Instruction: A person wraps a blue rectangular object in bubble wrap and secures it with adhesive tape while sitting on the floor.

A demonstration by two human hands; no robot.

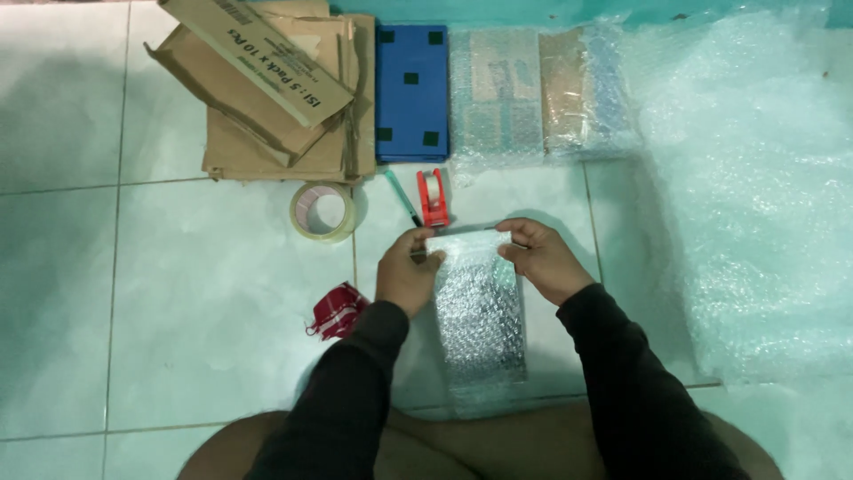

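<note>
Hands: my left hand (406,274) and right hand (539,258) each pinch a top corner of the bubble-wrapped parcel (478,311), steadying it.
Parcel: lies on the floor (195,302) before my knees.
Supplies: red tape dispenser (433,197) and tape roll (323,212) just beyond, within reach.

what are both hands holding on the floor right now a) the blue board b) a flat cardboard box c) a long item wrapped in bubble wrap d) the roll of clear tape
c: the left hand and right hand grip the far end of a long item wrapped in bubble wrap, while the roll of clear tape, the blue board and the flat cardboard boxes lie untouched beyond them.
</note>
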